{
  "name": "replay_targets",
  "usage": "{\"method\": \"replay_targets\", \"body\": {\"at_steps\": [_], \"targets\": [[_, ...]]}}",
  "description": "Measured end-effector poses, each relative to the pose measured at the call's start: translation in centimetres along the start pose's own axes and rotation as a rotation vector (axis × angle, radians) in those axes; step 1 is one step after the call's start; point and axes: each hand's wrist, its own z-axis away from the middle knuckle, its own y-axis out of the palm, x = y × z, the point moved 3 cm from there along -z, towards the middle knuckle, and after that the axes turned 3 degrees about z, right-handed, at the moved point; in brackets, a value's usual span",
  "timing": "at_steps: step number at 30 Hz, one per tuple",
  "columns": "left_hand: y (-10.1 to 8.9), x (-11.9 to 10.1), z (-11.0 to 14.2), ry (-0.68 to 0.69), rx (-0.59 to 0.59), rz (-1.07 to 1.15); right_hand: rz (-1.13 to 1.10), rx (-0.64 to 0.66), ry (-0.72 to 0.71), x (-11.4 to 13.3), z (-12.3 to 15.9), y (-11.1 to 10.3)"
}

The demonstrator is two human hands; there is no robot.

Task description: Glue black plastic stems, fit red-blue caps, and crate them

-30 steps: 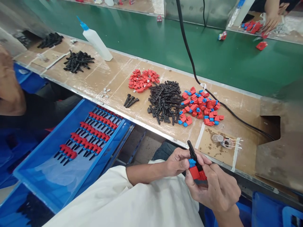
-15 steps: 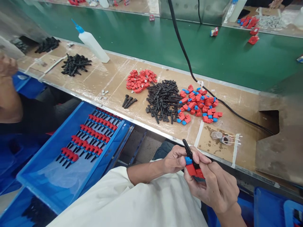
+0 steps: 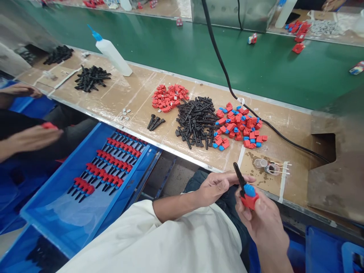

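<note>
My right hand [image 3: 264, 220] grips a small red and blue plastic piece with a black peg-like part [image 3: 249, 195], the black end pointing up and left. To its left, my left hand [image 3: 214, 187] is open and holds nothing. Its fingers stretch toward the right hand, and the black part hides some of their tips. On the bench ahead lie a pile of black plastic parts [image 3: 196, 121], a pile of red and blue pieces [image 3: 239, 125] and a pile of red pieces [image 3: 169, 98].
A blue tray [image 3: 42, 216] at left holds rows of joined pieces. Small cups [image 3: 271, 168] with cotton swabs stand at the bench's right. A squeeze bottle [image 3: 113, 57] and black cable [image 3: 222, 64] are behind. A co-worker's hand [image 3: 36, 136] is at far left, a green belt [image 3: 170, 49] beyond.
My hands have come apart: the right one has drawn the piece to the right and turned it, and the left has let go. Red items on the belt have shifted left.
</note>
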Motion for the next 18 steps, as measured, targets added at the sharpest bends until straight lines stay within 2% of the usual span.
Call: {"method": "replay_targets", "body": {"at_steps": [1,3,6,9,12,18], "targets": [[0.0,0.0,-0.1,-0.031,-0.006,-0.001,-0.234,0.07,0.151,-0.4,0.0,0.4],[0.1,0.0,-0.3,-0.098,-0.007,0.01,-0.578,0.162,0.339,-0.9,0.0,1.2],[0.0,0.2,-0.5,-0.178,-0.023,0.02,-0.832,0.238,0.466,-1.5,0.0,1.8],[-0.4,0.7,-0.7,-0.239,-0.058,0.024,-0.962,0.291,0.496,-1.7,0.0,2.2],[-0.6,1.0,-0.9,-0.27,-0.07,0.069,-1.026,0.285,0.487,-1.6,0.1,2.4],[0.1,0.7,-1.6,-0.262,0.036,0.21,-1.045,0.276,0.528,-1.5,0.5,2.8]]}}
